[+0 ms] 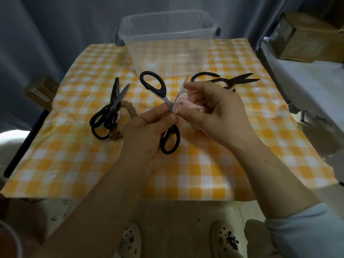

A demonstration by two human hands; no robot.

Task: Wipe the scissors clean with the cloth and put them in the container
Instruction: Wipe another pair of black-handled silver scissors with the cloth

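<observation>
- Left hand [149, 127] pinched the scissors [166, 99] at the pivot, with fingers and thumb closed on the metal shanks and the pair held above the middle of the table [223, 164].
- Right hand [214, 110] gripped the bunched pink cloth [186, 106], folded around one blade just beside the pivot.
- Scissors were spread wide in an X. One black loop pointed toward the far left corner and the other toward the near edge. The wrapped blade's tip pointed at the far edge. The second blade was hidden behind the cloth and right hand.
- Long axis of the wrapped blade and its loop ran roughly from near edge to far edge.
- Handling, as judged: rigid, light, sharp-edged steel that pivots freely. The safest hold is at the pivot or the plastic loops, with the cloth drawn along the flat toward the tip, never across the edge.
- Container [141, 58], of clear plastic, stood open at the far edge, with no scissors visible inside.
- Other scissors [113, 105] lay near the left edge, and a further pair [236, 80] lay toward the far right corner.
</observation>
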